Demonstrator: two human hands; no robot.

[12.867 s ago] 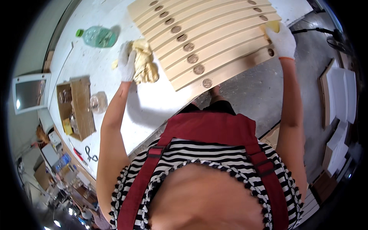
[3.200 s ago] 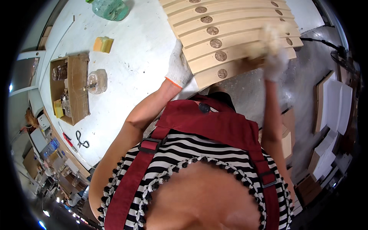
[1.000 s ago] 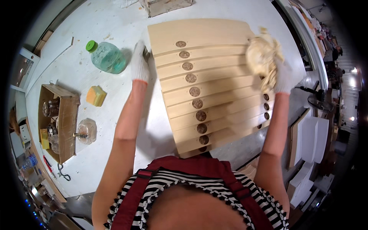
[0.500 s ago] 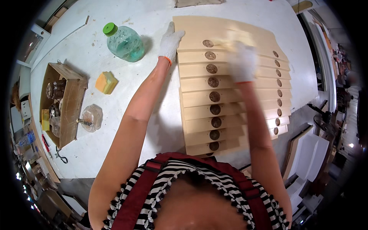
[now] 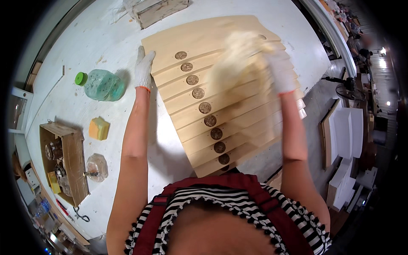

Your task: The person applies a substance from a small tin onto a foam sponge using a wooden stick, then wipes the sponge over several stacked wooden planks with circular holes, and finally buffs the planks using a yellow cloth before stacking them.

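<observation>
Overlapping cream boards (image 5: 204, 34) are fanned out on the white table (image 5: 51, 102), stepped toward me, each bearing round brown patterned discs (image 5: 205, 108). My left hand (image 5: 143, 70), in a white glove with an orange cuff, rests at the left edge of the topmost board. Its fingers are stretched out, the thumb apart and touching the board's edge. My right hand (image 5: 280, 70), gloved the same way and blurred, grips a pale yellow cloth (image 5: 238, 63) over the right part of the boards. The cloth is smeared by motion and hides several discs on that side.
Left on the table are a green-capped clear bottle (image 5: 104, 86) with greenish liquid, a yellow sponge (image 5: 99, 128), a clear jar (image 5: 97, 168) with a brush, and a cardboard box (image 5: 74, 170) of jars. A block-shaped thing (image 5: 163, 12) lies at the far edge. A fan (image 5: 350, 90) stands right.
My view has turned, so the boards appear slanted. The cloth in my right hand has spread out and swung toward me over the discs. My left hand stays at the board's edge.
</observation>
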